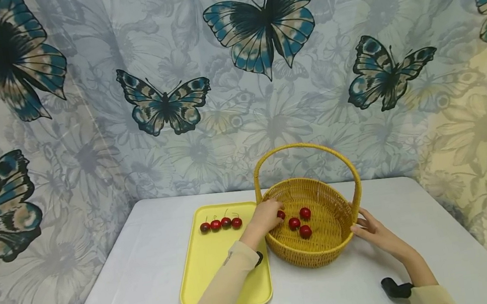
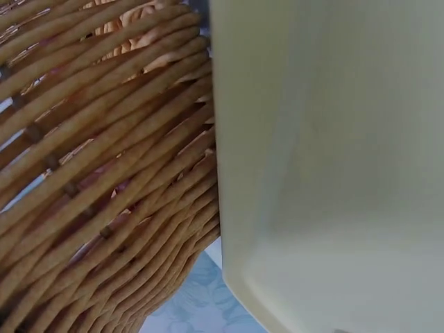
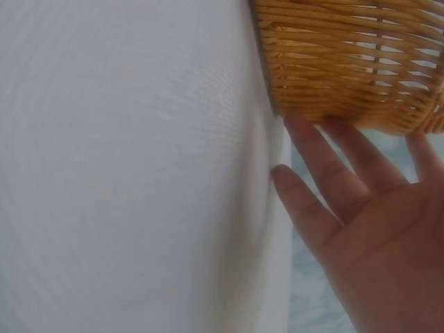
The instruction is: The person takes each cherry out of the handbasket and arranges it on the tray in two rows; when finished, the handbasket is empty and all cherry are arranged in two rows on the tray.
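Observation:
My left hand (image 1: 268,216) reaches over the near-left rim of a round wicker basket (image 1: 313,255) with a tall arched handle. Its fingertips pinch a dark red cherry (image 1: 280,215) low inside the basket. Three more cherries (image 1: 305,231) lie on the basket floor beside it. In the left wrist view the woven wall (image 2: 104,180) hides most of that hand. My right hand (image 1: 374,231) rests against the basket's right side, by the handle's base. Seen from the right wrist, its fingers are spread and nearly straight, with fingertips at the weave (image 3: 347,62).
A yellow rectangular tray (image 1: 209,278) lies just left of the basket, under my left forearm. Several stemmed cherries (image 1: 215,225) sit in a row near its far end. Both stand on a white-covered table (image 1: 123,288), with a butterfly-patterned cloth (image 1: 276,117) hanging behind.

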The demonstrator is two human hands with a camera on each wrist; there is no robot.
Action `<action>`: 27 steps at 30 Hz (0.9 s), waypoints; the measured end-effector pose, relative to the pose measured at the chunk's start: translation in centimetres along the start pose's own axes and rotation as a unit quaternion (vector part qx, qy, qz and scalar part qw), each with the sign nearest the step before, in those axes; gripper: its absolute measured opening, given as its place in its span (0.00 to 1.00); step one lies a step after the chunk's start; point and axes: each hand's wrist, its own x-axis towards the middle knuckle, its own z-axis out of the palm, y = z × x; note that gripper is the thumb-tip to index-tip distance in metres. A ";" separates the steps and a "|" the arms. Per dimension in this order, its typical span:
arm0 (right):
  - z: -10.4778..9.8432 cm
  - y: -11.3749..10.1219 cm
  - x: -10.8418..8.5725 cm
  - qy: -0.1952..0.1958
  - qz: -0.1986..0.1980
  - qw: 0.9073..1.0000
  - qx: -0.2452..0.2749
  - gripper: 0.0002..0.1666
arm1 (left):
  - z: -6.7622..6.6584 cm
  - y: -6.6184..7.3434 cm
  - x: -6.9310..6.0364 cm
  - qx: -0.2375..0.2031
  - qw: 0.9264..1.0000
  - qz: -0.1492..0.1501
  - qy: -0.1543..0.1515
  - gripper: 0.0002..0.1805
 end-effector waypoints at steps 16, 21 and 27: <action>0.0 0.0 0.1 -0.001 0.006 1.000 0.005 0.39 | 0.3 0.3 0.3 0.022 1.000 -0.010 -0.010 0.14; 0.0 0.0 0.0 -0.006 0.006 1.000 0.006 0.40 | 0.3 0.2 0.2 0.012 1.000 -0.004 -0.002 0.12; -0.1 0.0 0.0 -0.008 0.002 1.000 0.003 0.40 | 0.1 0.0 -0.2 -0.061 0.998 0.002 0.032 0.12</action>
